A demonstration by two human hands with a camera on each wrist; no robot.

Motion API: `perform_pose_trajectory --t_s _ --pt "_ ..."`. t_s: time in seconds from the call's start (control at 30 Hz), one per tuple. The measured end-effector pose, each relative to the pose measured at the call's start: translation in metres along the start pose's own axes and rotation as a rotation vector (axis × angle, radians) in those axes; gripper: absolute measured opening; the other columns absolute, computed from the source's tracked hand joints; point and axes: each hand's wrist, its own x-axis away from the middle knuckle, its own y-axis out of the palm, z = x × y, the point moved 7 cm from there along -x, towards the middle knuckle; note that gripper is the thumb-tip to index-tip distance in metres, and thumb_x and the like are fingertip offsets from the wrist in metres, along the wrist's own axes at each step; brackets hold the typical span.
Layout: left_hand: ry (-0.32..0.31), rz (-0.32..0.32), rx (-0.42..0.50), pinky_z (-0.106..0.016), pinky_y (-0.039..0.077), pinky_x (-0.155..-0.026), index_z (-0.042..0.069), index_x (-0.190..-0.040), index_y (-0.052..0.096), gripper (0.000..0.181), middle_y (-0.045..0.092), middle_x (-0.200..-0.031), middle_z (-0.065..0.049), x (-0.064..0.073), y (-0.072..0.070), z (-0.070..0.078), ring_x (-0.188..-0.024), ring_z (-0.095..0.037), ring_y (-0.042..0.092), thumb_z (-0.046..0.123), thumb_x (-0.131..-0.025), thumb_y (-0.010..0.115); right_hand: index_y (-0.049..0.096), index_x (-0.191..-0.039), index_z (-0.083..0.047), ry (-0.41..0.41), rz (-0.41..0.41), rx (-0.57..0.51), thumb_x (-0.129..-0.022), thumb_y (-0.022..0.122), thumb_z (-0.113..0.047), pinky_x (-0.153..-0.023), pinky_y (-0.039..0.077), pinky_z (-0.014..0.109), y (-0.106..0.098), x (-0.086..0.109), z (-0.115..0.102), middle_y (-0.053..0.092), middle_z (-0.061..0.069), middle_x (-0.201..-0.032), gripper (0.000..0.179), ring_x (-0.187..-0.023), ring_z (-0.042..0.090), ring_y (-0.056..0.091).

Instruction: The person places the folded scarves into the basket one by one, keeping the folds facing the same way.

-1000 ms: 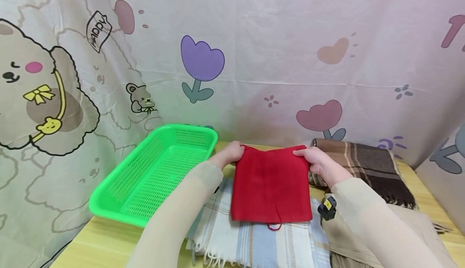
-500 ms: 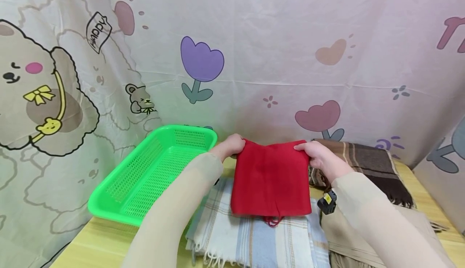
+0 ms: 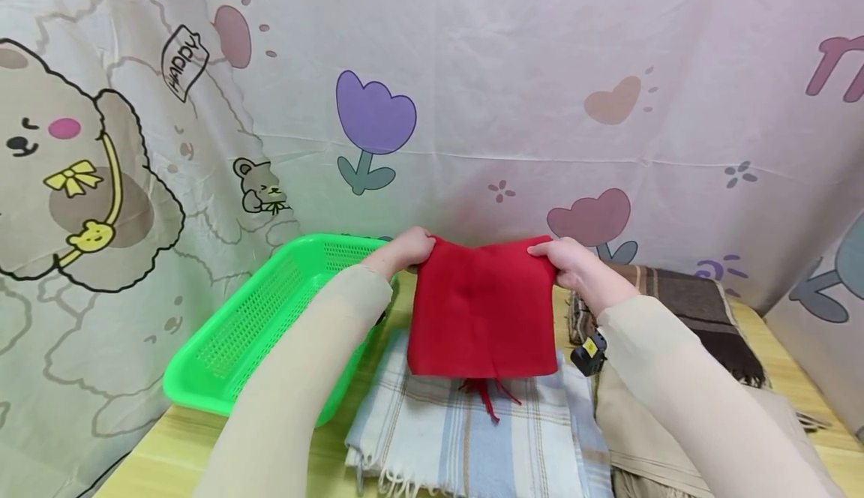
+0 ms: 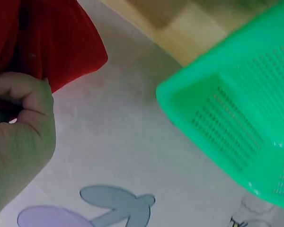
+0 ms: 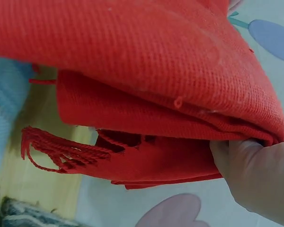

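Observation:
A folded red scarf point(image 3: 482, 310) hangs in the air above the table, its red fringe point(image 3: 487, 395) dangling below. My left hand point(image 3: 405, 250) grips its upper left corner and my right hand point(image 3: 565, 262) grips its upper right corner. In the left wrist view my left hand's fingers point(image 4: 20, 101) curl around the red cloth point(image 4: 57, 42). The right wrist view shows the stacked red folds point(image 5: 146, 80) and fringe point(image 5: 61, 151), pinched by my right hand point(image 5: 255, 175).
A green plastic basket point(image 3: 270, 318) stands to the left, also visible in the left wrist view as a green basket point(image 4: 236, 109). A blue plaid scarf point(image 3: 466, 430) lies under the red one. A brown plaid scarf point(image 3: 695, 310) and a beige cloth point(image 3: 641, 438) lie at the right. A cartoon curtain point(image 3: 472, 93) hangs behind.
Both hands have lifted the red scarf off the blue plaid scarf and moved it up and a little left. Its fringe now hangs free.

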Motion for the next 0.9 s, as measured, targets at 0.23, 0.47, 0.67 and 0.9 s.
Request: perform_pose_trajectory --t_s 0.23,0.47,0.67,0.9 --pt "0.015 0.052 -0.117 -0.025 0.044 -0.062 0.002 -0.092 0.054 0.031 0.05 -0.081 -0.006 0.01 -0.041 -0.001 -0.068 -0.015 0.05 0.019 -0.101 0.029 0.032 -0.137 0.004 -0.056 -0.001 0.0 -0.098 0.042 -0.013 -0.065 0.049 0.016 0.026 -0.001 -0.028 0.043 0.001 -0.107 0.044 -0.076 0.008 0.053" --pt "0.015 0.116 -0.208 -0.027 0.045 -0.067 0.0 -0.118 0.053 0.037 0.052 -0.093 -0.01 0.028 -0.101 -0.01 -0.067 -0.013 0.051 0.02 -0.101 0.028 0.041 -0.131 0.003 -0.165 0.019 0.004 -0.097 0.045 -0.013 -0.071 0.046 0.021 0.074 0.0 -0.065 0.047 0.002 -0.103 0.038 -0.08 0.012 0.051" --pt "0.013 0.095 -0.279 -0.028 0.047 -0.063 -0.003 -0.116 0.051 0.034 0.052 -0.096 -0.013 0.05 -0.14 -0.021 -0.07 -0.015 0.052 0.018 -0.1 0.029 0.042 -0.132 0.002 -0.273 0.057 0.1 -0.094 0.051 -0.013 -0.091 0.047 0.034 0.126 0.005 -0.084 0.051 0.013 -0.122 0.041 -0.103 0.024 0.052" --pt "-0.029 0.133 -0.568 -0.048 0.041 -0.092 -0.009 -0.122 0.048 0.035 0.051 -0.118 -0.03 0.069 -0.168 -0.042 -0.106 -0.038 0.049 0.012 -0.099 0.031 0.04 -0.139 -0.002 -0.501 0.043 0.349 -0.093 0.055 -0.014 -0.105 0.039 0.037 0.205 0.013 -0.086 0.048 0.013 -0.138 0.05 -0.126 0.025 0.048"
